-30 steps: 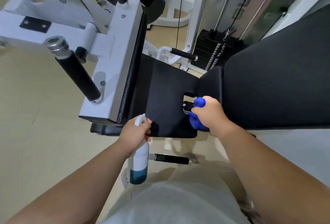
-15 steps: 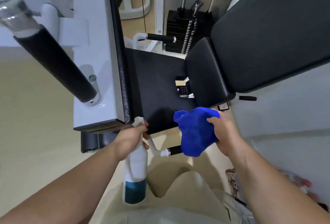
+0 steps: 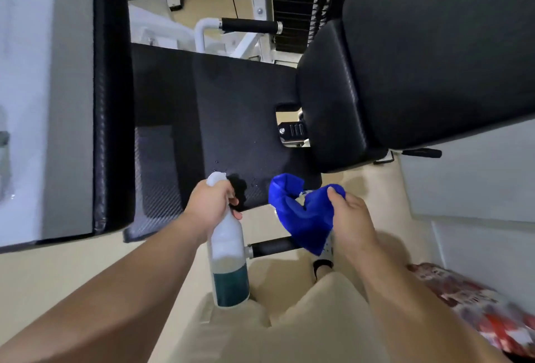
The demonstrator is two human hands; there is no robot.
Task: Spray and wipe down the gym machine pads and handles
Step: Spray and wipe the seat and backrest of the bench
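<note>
the spray bottle (image 3: 228, 246) is gripped by the left hand (image 3: 208, 206) at the near edge of the seat pad (image 3: 231, 119); the blue cloth (image 3: 301, 217) is clutched beside it by the right hand (image 3: 350, 217).

- the spray bottle (image 3: 228, 249) has its neck and trigger buried under the left hand (image 3: 210, 207), so only the very top pokes out
- the lower handle (image 3: 270, 246) runs behind the blue cloth (image 3: 304, 215) bunched in the right hand (image 3: 350, 217), and its right end is out of sight
- the back pad (image 3: 434, 44) gets chopped by the top and right edges
- the weight stack (image 3: 292, 0) is cut off up top and partly sits behind that pad
- the white panel (image 3: 43, 102) on the left is a blur and runs off the edge
- the red patterned thing (image 3: 477, 304) bottom right is smeared, no clue what it is
</note>
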